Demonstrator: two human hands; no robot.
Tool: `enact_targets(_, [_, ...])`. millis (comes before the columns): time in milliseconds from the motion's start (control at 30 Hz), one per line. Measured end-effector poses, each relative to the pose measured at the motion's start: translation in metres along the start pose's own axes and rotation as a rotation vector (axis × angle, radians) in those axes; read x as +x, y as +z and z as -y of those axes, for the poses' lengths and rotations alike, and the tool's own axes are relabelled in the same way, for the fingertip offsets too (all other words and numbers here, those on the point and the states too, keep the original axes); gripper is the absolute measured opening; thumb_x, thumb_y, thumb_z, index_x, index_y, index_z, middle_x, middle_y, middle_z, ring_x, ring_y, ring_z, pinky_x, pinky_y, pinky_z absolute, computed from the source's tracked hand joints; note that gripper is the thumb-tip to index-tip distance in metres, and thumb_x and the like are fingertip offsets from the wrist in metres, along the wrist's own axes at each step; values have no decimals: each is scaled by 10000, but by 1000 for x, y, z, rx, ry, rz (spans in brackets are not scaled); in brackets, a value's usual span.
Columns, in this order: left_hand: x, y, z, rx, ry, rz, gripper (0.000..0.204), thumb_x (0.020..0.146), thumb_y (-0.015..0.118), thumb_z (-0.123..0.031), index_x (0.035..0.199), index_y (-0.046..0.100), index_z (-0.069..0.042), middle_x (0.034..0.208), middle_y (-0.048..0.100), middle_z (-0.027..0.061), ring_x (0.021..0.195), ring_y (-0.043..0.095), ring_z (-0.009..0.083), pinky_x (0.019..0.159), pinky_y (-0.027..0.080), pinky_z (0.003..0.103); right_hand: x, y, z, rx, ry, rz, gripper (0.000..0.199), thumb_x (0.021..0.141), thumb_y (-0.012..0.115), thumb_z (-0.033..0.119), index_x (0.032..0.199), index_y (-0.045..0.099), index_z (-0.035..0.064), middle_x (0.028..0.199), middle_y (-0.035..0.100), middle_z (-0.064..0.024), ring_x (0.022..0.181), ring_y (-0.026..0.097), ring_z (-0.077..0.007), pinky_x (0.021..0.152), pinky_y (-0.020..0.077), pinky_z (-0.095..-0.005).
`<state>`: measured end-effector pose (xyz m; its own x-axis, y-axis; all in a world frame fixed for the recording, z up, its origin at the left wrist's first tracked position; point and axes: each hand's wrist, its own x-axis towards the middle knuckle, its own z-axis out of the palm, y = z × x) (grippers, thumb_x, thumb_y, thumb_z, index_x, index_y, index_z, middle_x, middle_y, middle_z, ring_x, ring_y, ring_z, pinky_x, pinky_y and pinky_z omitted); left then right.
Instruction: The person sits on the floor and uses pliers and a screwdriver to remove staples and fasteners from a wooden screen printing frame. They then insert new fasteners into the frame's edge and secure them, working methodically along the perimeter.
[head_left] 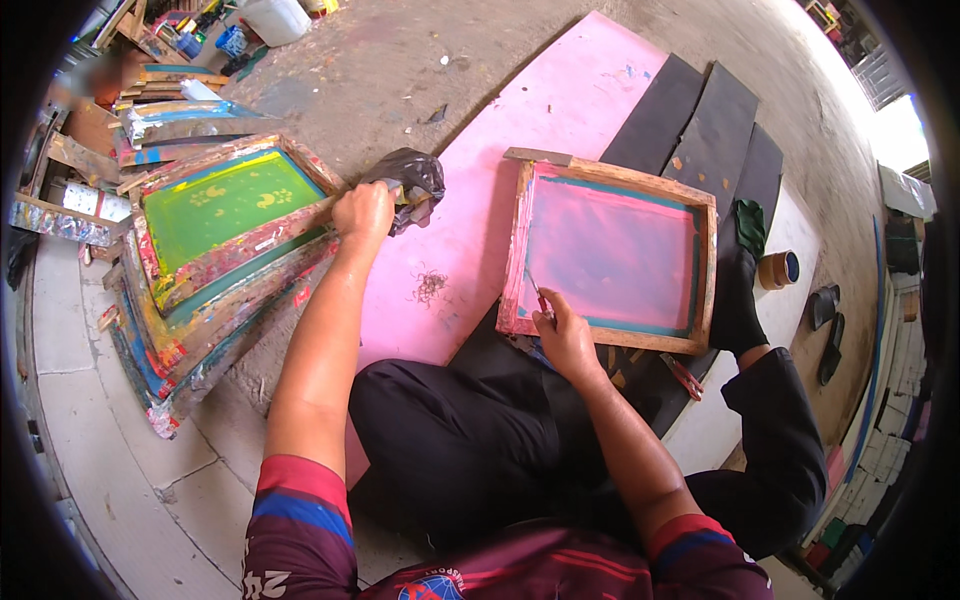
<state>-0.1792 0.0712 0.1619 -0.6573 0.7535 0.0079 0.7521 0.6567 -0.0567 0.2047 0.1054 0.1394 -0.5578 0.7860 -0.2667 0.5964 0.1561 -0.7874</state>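
Observation:
My left hand (365,208) is closed around a crumpled black plastic bag (420,182), with something yellowish showing at its opening. Just left of that fist leans a stack of wooden screen-printing frames, the top one with a green mesh (220,205). In front of me lies another wooden screen frame (708,270) with a pinkish mesh and teal edges. My right hand (568,335) grips a slim pointed metal tool (534,284) at this frame's lower left corner. The tool's exact kind is hard to make out, since the fingers cover its handle.
Beneath lies a long pink board (470,220), with black sheets (715,110) beside it. Red-handled pliers (685,378) lie below the frame. At the right are a small round pot (778,270), a dark green cloth (750,227) and black sandals (830,335). A white jerrycan (275,20) stands far left.

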Motion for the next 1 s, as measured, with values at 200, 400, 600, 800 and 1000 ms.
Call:
enact_targets(200, [-16,7,3,-92,-107,61,383,1040,650,-426,1000,779,-67,966,792,218,971,780,424,804,623,533,-30,2,7,-165,54,106,428,1038,639,268,1446,598,147,1175,736,-286,1048,720,-488,900,565,-571])
enact_targets(400, [-100,-10,-51,-432,-117,196,316,1006,690,-388,994,819,-99,1030,798,204,964,770,414,863,604,530,-54,17,-9,-243,-37,61,418,1037,626,246,1451,607,189,1172,734,-242,1006,728,-477,873,574,-567])
enact_targets(600, [-155,8,-104,-597,-44,534,293,948,778,-380,1033,835,-106,967,811,151,941,781,338,857,592,467,-70,13,-12,-425,-51,91,448,1035,630,222,1483,626,239,991,712,-169,880,739,-410,751,588,-530])
enact_targets(800, [-152,24,-106,-519,83,745,252,933,789,-383,961,853,-141,999,809,160,989,774,363,889,596,480,-86,13,-25,-487,-113,67,428,1038,630,228,1463,662,267,908,664,-133,803,740,-364,673,591,-505])
enact_targets(1000, [-141,33,-109,-497,133,792,185,917,795,-329,938,851,-153,1007,807,159,997,774,361,898,594,468,-87,21,-35,-481,-179,14,432,1028,655,229,1457,670,280,882,644,-110,758,727,-343,641,586,-495])
